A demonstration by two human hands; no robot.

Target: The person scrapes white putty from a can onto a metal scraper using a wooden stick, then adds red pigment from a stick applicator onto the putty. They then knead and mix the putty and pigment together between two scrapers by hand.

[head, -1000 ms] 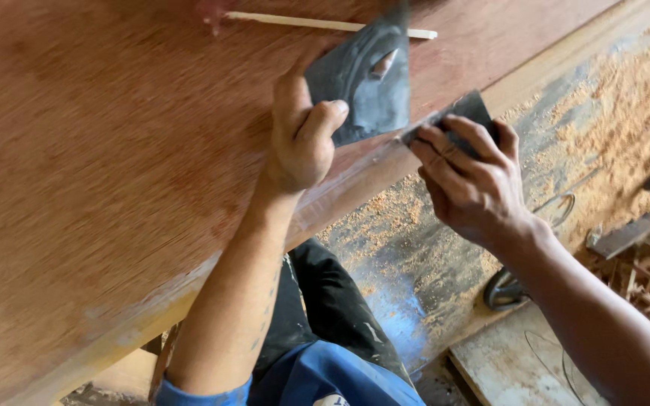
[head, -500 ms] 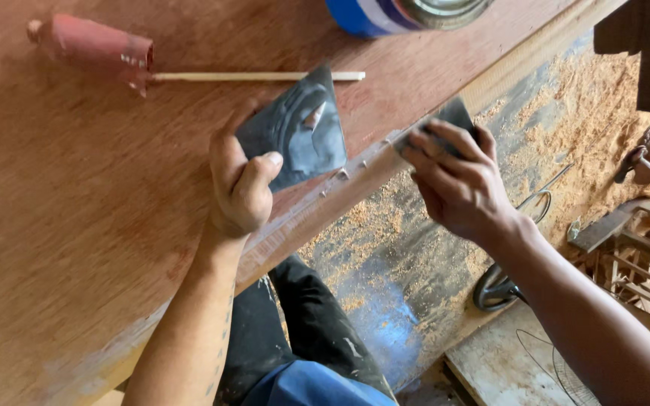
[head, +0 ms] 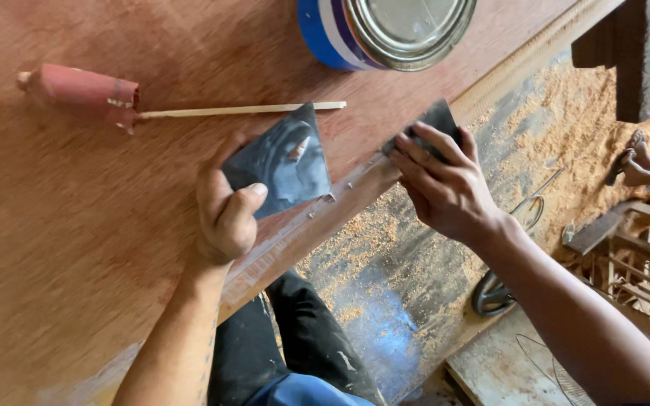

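left hand (head: 223, 214) gripping dark flat square scraper (head: 283, 162) on reddish-brown wooden board (head: 77, 248) | right hand (head: 445, 188) pinching small dark scraper piece (head: 430, 120) at board's near edge | blue-sided round tin can (head: 385, 30) far

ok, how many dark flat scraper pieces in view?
2. One dark flat piece lies on the board top, held by the left hand; the other is at the board's edge under the right hand. None seem hidden.

- Both forearms are bare, with no sleeves, gloves, rings or watch showing.
- The left hand (head: 223, 214) has short, pale fingernails.
- The right hand (head: 445, 188) is bare too.
- Dark, dusty trousers cover the legs.
- Blue cloth shows at the waist.
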